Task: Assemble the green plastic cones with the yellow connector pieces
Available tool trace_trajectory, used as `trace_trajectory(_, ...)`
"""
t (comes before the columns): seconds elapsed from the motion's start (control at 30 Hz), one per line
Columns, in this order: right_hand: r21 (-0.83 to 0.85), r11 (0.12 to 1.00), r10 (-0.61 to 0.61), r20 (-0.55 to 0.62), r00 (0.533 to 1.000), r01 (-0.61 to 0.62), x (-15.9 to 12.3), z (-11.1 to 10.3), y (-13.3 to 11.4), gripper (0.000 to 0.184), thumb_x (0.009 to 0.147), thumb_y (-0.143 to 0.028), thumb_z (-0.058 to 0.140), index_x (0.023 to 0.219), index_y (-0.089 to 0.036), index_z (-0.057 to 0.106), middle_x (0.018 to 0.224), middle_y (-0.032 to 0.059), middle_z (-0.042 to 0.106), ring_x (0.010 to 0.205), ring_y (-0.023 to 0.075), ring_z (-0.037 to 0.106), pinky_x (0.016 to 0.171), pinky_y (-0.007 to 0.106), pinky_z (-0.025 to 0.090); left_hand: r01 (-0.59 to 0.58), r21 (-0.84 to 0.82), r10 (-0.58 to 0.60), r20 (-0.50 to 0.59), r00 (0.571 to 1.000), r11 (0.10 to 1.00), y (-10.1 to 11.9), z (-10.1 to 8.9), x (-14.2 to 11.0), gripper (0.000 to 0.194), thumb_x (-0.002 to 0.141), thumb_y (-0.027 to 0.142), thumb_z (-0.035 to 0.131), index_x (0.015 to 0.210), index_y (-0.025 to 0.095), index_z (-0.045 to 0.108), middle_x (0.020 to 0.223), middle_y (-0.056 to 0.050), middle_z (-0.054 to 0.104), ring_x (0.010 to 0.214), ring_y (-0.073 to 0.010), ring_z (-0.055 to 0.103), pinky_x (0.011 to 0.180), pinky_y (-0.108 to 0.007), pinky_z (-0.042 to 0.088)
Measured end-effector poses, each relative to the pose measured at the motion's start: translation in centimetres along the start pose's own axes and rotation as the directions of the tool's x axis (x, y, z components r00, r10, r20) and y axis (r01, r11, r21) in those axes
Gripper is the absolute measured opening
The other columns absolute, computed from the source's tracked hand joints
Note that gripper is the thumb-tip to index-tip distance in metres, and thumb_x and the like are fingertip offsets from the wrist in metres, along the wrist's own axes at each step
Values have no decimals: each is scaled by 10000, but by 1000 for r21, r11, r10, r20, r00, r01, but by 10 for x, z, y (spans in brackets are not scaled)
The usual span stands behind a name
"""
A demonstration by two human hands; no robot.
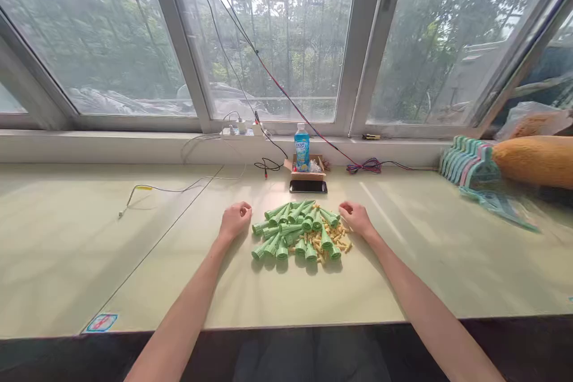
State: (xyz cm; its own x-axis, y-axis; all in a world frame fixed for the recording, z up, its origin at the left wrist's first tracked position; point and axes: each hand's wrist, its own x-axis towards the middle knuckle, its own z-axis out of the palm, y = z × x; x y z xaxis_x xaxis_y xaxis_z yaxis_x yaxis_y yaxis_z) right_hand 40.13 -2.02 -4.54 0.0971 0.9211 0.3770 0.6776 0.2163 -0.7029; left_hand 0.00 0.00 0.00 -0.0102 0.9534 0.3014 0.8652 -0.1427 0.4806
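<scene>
Bare hands at a pale tabletop [277,298], seen from the wearer's head. The left hand [235,219] and right hand [355,216] lie at either side of a low heap, an arrangement that probably puts the pieces within equal reach of both. The fingers of each are curled inward and appear to grip nothing; the right is just beside the outermost pieces, though contact cannot be determined. The heap lies on the tabletop between the hands, and a phone [308,186], a small cardboard box [308,176] and a blue bottle [302,146] sit beyond it, presumably set back to stay out of the hands' way (whether the bottle stands in the box or behind it is hard to judge). The heap comprises light green cones [290,228], slender and tapering, mostly lying on their sides, their broad ends showing dark, hollow mouths. Many of these mouths face the near edge, while several tips point away; some cones rest across others. Short, pale yellow pegs [342,230] are scattered among the cones and gathered chiefly toward the right hand, in a loose layer without evident order.
</scene>
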Motion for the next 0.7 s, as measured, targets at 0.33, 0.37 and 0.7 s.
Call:
trace_trajectory(0.33,13,1000,2,0,1000,-2,-2,-3,-6,251,793,-369,515,783,-187,687,768,64,738,699,200,665,703,297,499,-16,-8,16,-8,1000,1000,-2,0,0,278,775,364,495,843,190,701,781,-69,717,761,-224,659,698,-288,469)
trace_trajectory(0.37,15,1000,2,2,1000,-2,-2,-3,-6,247,794,-366,516,782,-187,686,769,63,738,698,199,664,703,296,501,-16,-10,16,-9,1000,1000,-2,0,0,275,774,363,496,841,191,699,782,-69,716,758,-223,658,699,-288,469)
trace_trajectory(0.7,18,1000,6,4,1000,-6,-3,-5,-8,232,796,-354,522,775,-190,685,771,62,736,699,197,661,702,298,501,-18,-20,18,-13,1000,1000,0,0,-1,277,768,367,491,836,189,692,772,-64,701,755,-221,650,705,-294,467)
